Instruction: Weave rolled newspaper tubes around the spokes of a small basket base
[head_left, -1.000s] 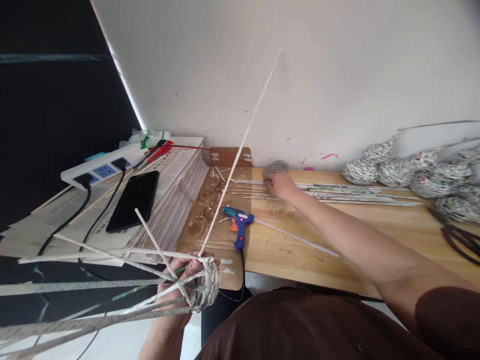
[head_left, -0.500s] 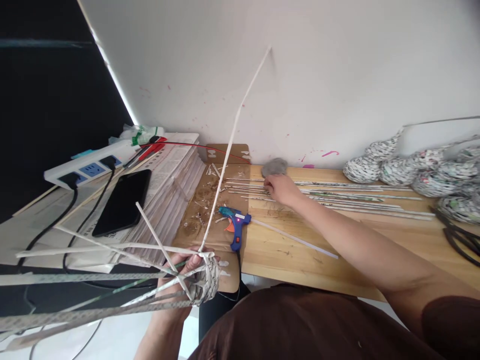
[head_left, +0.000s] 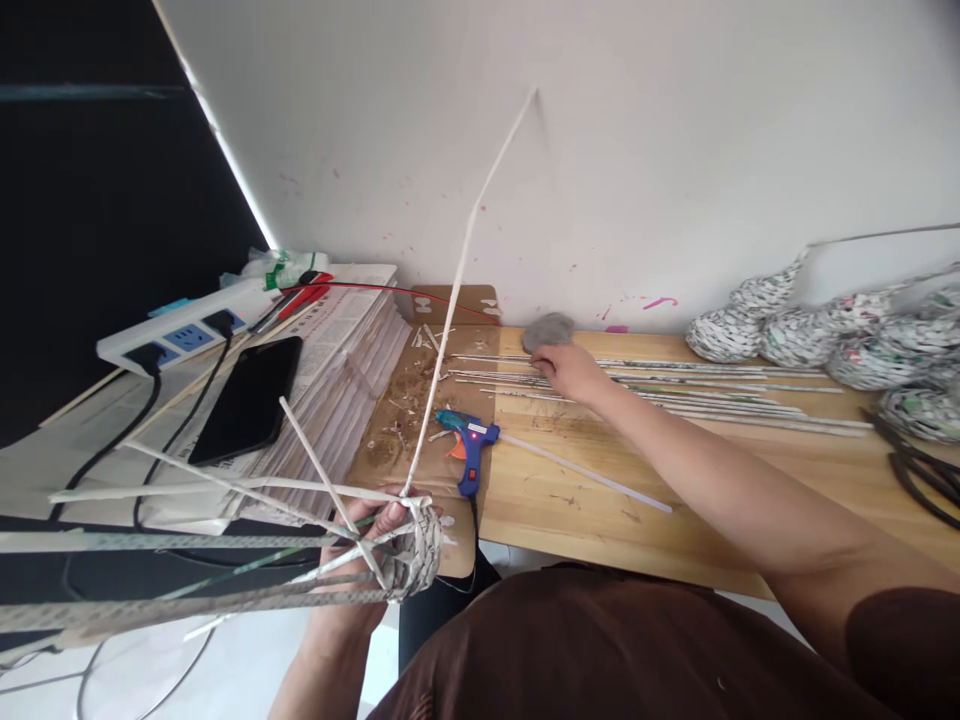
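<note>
My left hand [head_left: 360,560] is closed around a small woven paper basket [head_left: 421,550], its round woven end facing right. Several long rolled-paper strips fan out of it to the left. One white paper strip [head_left: 450,310] rises from its top edge towards the wall. Over on the wooden table, my right hand [head_left: 566,370] reaches to a row of thin rolled-paper sticks [head_left: 712,395]. Its fingertips are pinched together at the left part of a stick, partly hiding it. Just behind those fingers lies a grey fuzzy pad [head_left: 547,333].
A blue glue gun [head_left: 471,445] with a glue stick [head_left: 592,475] behind it lies on stained cardboard [head_left: 382,430]. Stacked newspapers [head_left: 360,350] bear a phone [head_left: 251,400] and a power strip [head_left: 184,335]. Woven paper gourds [head_left: 724,335] and a black cable [head_left: 911,465] are at right.
The right hand has shifted very slightly, its fingers still at the sticks. The woven basket in my left hand is almost in the same place; its strips have swayed a little.
</note>
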